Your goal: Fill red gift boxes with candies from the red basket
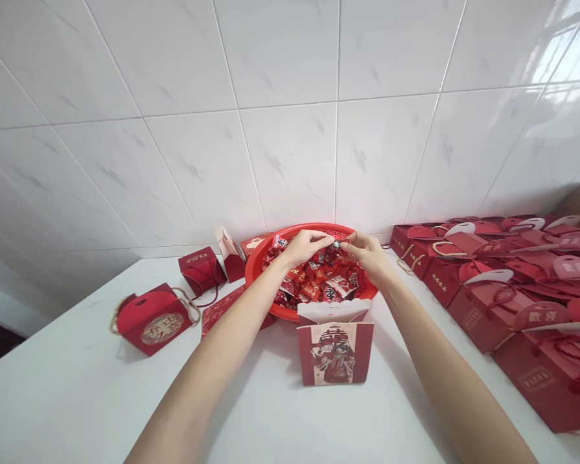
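My left hand [305, 249] and my right hand [367, 255] meet above a red plastic basket [252, 274]. Between their fingertips is a small wrapped candy [337, 245] with a dark, bluish wrapper; both hands look pinched on its ends. Beneath them, red and orange wrapped candies [314, 287] fill the basket. Close in front of it stands an open red gift box [336, 354] with a printed couple on its front. Its flaps point up, and its inside is mostly hidden from me.
Left of the basket are a red box with rope handles [162, 319], a smaller dark red box [202, 270] and an upright open box [232, 258]. A flat red patterned piece [225, 309] lies under my left forearm. Rows of closed red boxes [483, 309] line the right side. A tiled wall [290, 161] rises behind.
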A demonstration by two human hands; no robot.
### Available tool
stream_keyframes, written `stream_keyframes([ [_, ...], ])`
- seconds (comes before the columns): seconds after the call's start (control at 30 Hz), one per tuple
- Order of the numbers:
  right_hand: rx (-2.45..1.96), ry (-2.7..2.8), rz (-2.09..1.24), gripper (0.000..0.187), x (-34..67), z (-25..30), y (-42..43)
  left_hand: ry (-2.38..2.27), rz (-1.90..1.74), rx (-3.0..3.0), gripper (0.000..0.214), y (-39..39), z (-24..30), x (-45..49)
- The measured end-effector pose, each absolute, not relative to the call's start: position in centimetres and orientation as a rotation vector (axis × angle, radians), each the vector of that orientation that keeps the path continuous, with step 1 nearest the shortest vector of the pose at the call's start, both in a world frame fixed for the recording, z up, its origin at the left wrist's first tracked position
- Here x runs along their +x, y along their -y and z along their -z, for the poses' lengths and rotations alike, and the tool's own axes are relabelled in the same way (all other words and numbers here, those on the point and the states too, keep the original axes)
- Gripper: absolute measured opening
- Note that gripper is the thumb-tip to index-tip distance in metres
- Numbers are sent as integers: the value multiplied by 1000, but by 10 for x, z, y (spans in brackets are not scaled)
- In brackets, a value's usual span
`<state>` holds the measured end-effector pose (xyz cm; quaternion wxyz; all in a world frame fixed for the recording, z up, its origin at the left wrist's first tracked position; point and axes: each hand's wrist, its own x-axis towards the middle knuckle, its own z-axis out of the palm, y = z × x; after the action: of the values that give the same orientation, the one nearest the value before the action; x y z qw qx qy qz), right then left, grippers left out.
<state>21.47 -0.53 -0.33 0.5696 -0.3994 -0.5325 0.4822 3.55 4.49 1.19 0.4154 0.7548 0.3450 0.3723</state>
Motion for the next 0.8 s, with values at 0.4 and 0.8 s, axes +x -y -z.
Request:
stream_keyframes([
  [0.4,-995,1275,-1183,46,213,-3,10,-790,-1088,1795,39,-43,-17,36],
  [0.8,-938,1022,-1110,20,212,-7,11,-1167,-496,2260,39,-44,-9,36],
])
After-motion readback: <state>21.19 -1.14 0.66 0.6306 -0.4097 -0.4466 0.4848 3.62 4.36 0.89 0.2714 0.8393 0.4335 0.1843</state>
